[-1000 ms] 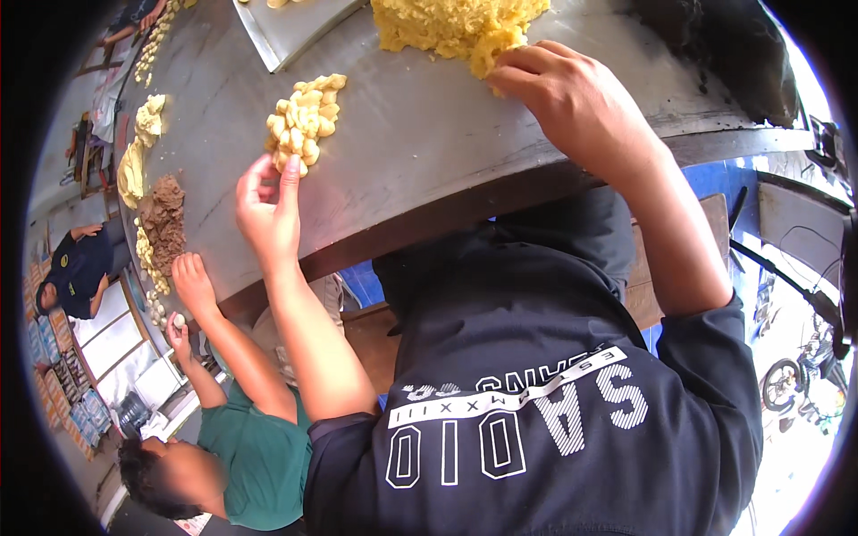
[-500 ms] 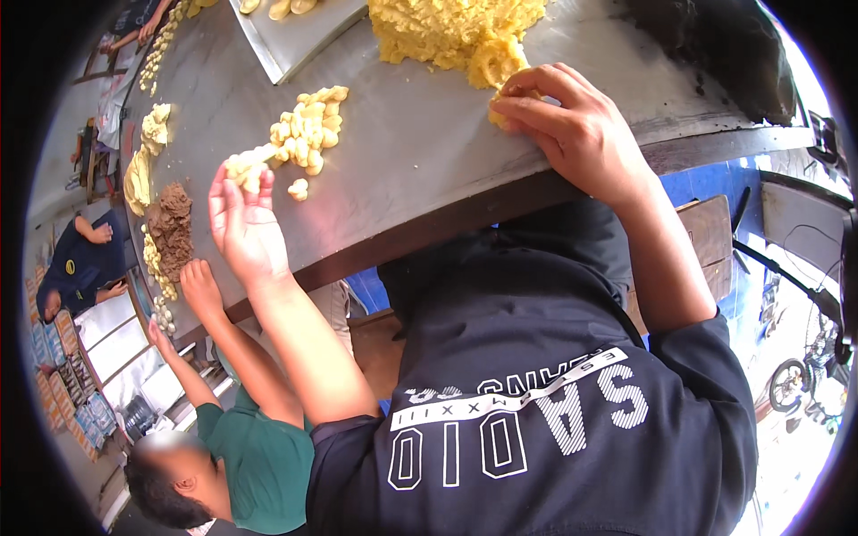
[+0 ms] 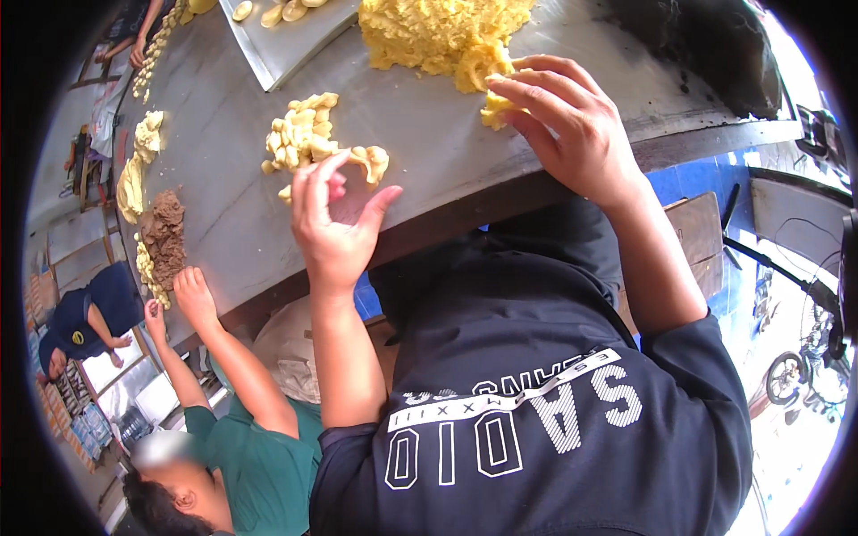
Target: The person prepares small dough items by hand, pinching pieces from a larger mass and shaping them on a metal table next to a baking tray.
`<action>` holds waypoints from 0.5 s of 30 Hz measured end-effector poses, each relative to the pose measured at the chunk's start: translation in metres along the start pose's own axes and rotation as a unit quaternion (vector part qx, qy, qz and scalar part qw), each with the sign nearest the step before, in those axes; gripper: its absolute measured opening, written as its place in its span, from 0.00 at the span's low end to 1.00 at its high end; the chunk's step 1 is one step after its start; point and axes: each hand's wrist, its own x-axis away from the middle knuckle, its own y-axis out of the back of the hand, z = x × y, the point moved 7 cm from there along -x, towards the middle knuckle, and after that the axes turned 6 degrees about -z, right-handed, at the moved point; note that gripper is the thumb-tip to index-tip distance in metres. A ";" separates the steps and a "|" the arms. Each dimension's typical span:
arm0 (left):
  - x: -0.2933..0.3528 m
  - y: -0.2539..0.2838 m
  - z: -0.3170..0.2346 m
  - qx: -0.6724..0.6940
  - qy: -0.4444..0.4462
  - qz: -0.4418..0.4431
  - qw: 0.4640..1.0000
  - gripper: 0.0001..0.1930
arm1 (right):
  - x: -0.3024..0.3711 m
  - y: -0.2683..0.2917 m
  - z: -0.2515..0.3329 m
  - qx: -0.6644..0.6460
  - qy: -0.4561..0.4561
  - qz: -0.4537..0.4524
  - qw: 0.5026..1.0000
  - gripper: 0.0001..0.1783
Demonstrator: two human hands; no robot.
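Left hand (image 3: 336,234) now spread, thumb apart; pale dough clump (image 3: 374,164) let go beside the pile (image 3: 299,134) (so that hand's free). Right hand (image 3: 572,129) pinches yellow dough (image 3: 492,113).

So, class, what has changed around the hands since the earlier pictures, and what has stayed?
The left hand has moved right, its thumb now spread. A pale clump now lies right of the pale pile; seemingly it is what the hand held on the other side and let go. The right hand stays by the yellow dough mound; the tray and brown dough stay put.
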 end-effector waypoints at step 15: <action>-0.014 0.009 0.024 -0.035 -0.074 0.050 0.995 0.20 | 0.001 0.000 -0.011 -0.008 -0.031 -0.057 0.998 0.14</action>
